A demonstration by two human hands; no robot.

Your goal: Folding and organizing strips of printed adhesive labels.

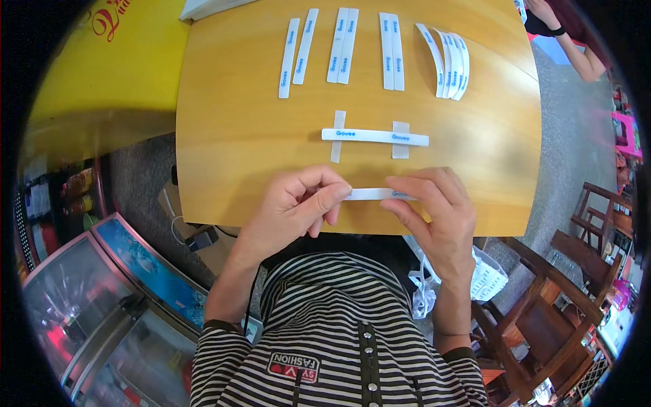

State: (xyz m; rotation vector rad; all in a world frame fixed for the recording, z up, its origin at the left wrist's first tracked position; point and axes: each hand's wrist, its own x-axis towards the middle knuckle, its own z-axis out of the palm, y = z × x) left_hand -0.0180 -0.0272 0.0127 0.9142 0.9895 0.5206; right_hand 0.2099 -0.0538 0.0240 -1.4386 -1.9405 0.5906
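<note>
At the table's near edge my left hand point(308, 203) pinches the left end of a white strip point(367, 194) with blue lettering. My right hand point(434, 210) has curled thumb and fingers around its right part, which is partly hidden. Just beyond, a similar strip point(369, 136) lies crosswise over two short, pale textured pieces point(338, 152) point(400, 152). Along the far side lie separate strips point(288, 57), side-by-side pairs point(391, 51) and a curved, fanned group of several strips point(449, 64).
The wooden table point(224, 136) is bordered by a yellow panel point(102, 68) at left, a glass-lidded freezer point(135, 258) lower left and wooden chairs point(542, 325) at right. A white basket point(488, 277) sits below. Another person's arm point(583, 61) shows at upper right.
</note>
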